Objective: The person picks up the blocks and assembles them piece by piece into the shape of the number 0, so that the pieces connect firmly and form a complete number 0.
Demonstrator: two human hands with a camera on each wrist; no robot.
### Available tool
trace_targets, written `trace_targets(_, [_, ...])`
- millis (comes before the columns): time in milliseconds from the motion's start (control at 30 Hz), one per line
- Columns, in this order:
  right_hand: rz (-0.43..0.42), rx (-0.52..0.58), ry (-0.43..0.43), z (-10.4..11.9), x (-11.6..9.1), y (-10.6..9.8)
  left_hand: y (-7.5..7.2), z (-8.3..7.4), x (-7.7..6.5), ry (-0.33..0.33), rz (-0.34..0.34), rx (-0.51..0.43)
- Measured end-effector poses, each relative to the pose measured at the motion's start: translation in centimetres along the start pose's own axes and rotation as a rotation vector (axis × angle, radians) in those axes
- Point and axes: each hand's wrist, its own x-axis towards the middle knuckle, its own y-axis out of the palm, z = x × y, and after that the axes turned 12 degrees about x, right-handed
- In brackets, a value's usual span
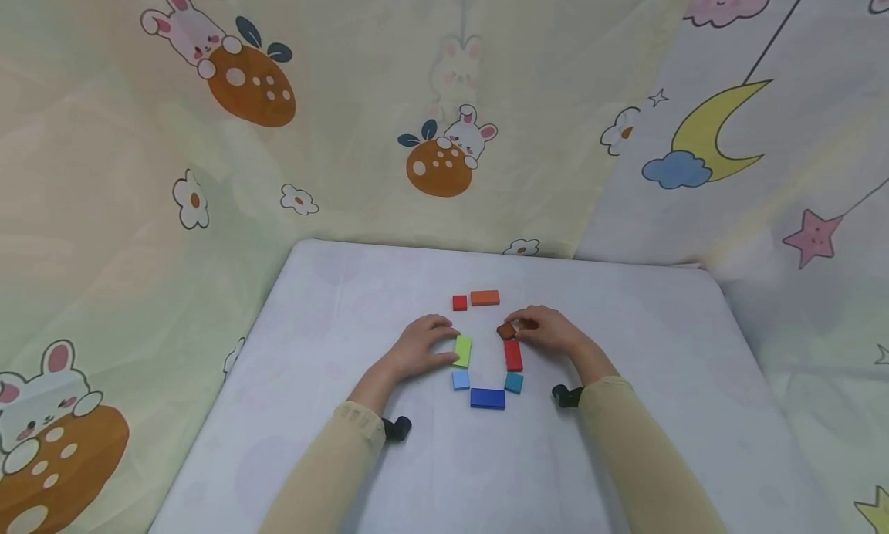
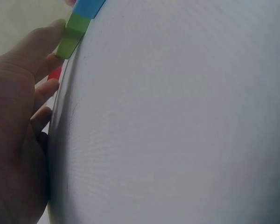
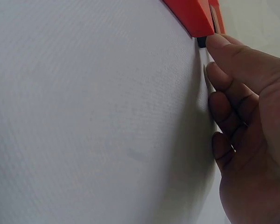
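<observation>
My left hand [image 1: 418, 347] pinches a lime green block [image 1: 463, 350] by its two ends, thumb at the near end and forefinger at the far end. The left wrist view shows this green block [image 2: 73, 36] end to end with a blue block [image 2: 88, 7]. Across from it, my right hand [image 1: 549, 329] holds a small brown block [image 1: 506, 331] between thumb and fingers, turned at an angle. That brown block is right at the far end of a red block [image 1: 513, 356]. In the right wrist view the red block [image 3: 193, 16] partly hides what the fingertips hold.
Nearer me lie a light blue block [image 1: 461, 380], a teal block [image 1: 514, 383] and a long blue block [image 1: 488, 399], forming a rounded outline. Farther off sit a small red block [image 1: 460, 302] and an orange block [image 1: 485, 298]. A white cloth covers the table [image 1: 312, 310]; printed curtains stand behind.
</observation>
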Motion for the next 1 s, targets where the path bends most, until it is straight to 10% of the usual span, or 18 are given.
trace_targets(633, [0.001, 0.058, 0.006, -0.5, 0.1, -0.5, -0.4, -0.2, -0.1, -0.017, 0.013, -0.002])
trace_targets(1000, [-0.06, 0.059, -0.06, -1.0, -2.6, 1.5, -0.9, -0.1, 0.4, -0.129, 0.014, -0.192])
